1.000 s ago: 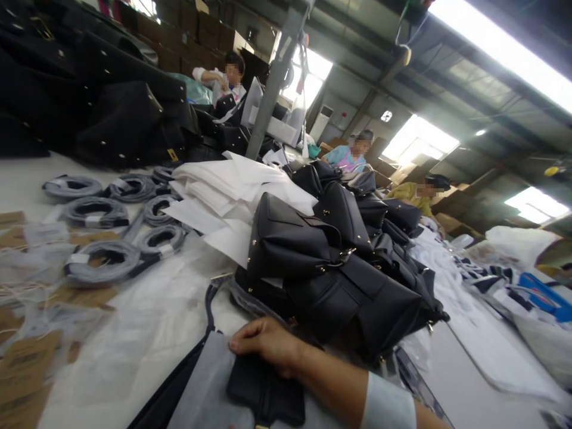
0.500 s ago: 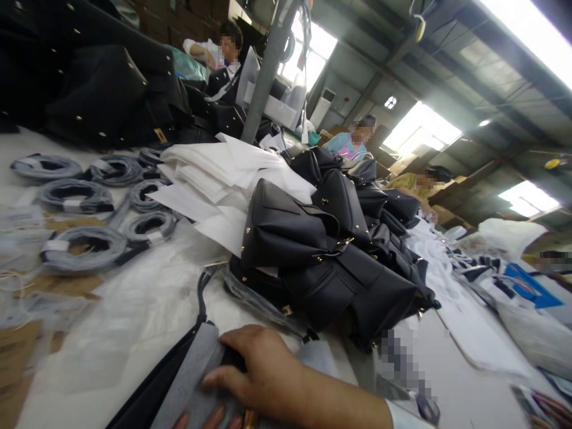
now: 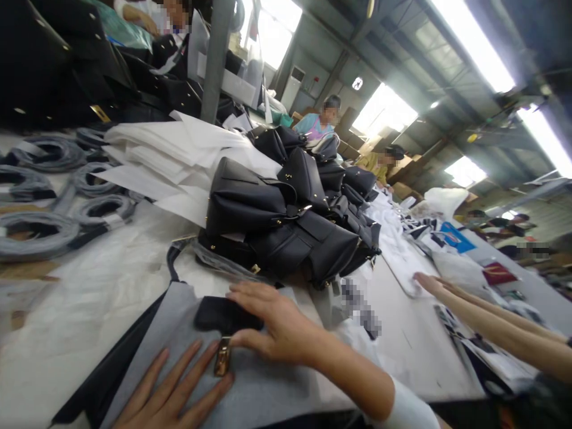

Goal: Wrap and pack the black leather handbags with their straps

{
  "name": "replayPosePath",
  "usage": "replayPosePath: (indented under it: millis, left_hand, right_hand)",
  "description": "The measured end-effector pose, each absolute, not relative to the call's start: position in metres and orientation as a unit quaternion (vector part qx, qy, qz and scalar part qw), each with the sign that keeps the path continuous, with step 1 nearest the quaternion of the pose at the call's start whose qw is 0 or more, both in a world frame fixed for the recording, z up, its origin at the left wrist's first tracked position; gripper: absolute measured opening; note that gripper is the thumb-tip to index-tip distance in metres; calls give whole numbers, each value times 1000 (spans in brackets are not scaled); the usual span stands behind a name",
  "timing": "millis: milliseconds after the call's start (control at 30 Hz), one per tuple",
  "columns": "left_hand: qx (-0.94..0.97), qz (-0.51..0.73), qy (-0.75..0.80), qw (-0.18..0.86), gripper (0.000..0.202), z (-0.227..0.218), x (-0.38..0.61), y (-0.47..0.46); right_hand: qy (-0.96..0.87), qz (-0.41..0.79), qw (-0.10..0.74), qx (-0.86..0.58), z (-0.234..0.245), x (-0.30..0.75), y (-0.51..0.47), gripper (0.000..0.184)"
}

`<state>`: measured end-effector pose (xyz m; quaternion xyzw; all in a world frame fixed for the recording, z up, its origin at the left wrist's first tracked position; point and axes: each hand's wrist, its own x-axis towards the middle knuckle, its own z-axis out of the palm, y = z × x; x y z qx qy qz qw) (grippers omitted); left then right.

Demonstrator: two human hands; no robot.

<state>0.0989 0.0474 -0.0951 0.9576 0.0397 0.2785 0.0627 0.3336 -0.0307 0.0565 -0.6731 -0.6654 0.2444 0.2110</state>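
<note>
I take the pile of black bags (image 3: 250,202) as my landmark. On my side of it, close to its near edge, a grey sheet (image 3: 263,387) lies over a black piece (image 3: 120,357) whose edge sticks out along the sheet's left side. On the sheet are a dark tab (image 3: 218,314) and, on the side of the tab away from the pile, a gold clasp (image 3: 222,356).

My left hand (image 3: 172,390) is laid flat on the sheet, fingers spread wide, gripping nothing; its fingertips reach the clasp. My right hand (image 3: 283,328), nearer the pile, is open too, fingers stretched over the end of the tab and thumb held apart beside the clasp, closed round nothing.

Left of the pile, coiled straps (image 3: 67,232) sit in clear wrap on the bench (image 3: 411,351); between them and the pile are loose white sheets (image 3: 179,143). Right of the pile, a co-worker's forearms (image 3: 496,322) stretch to a white padded stack (image 3: 402,268), with a blue packet (image 3: 458,237) beyond.
</note>
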Motion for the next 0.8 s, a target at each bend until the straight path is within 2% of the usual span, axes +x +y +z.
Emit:
replayPosePath:
  millis: [100, 233, 333, 500, 667, 733, 800]
  left_hand:
    - [961, 265, 30, 78, 51, -93, 97, 48]
    - [966, 257, -10, 23, 57, -91, 87, 57]
    - [973, 226, -39, -28, 66, -83, 81, 63]
    - [967, 247, 54, -20, 40, -55, 95, 66]
    - [957, 262, 7, -121, 66, -47, 120, 70]
    - [953, 261, 15, -150, 69, -52, 123, 73]
    - [946, 275, 20, -171, 71, -56, 123, 76]
  right_hand:
    - [-656, 220, 149, -706, 43, 318, -90, 80]
    - [-654, 187, 129, -722, 6, 301, -121, 80]
    - [-656, 173, 131, -723, -4, 299, -121, 80]
    - [-664, 166, 147, -714, 2, 300, -122, 77]
    - [-679, 153, 170, -698, -5, 304, -126, 81]
    - [-687, 130, 179, -692, -20, 308, -125, 86]
    - [-698, 82, 183, -687, -45, 314, -120, 82]
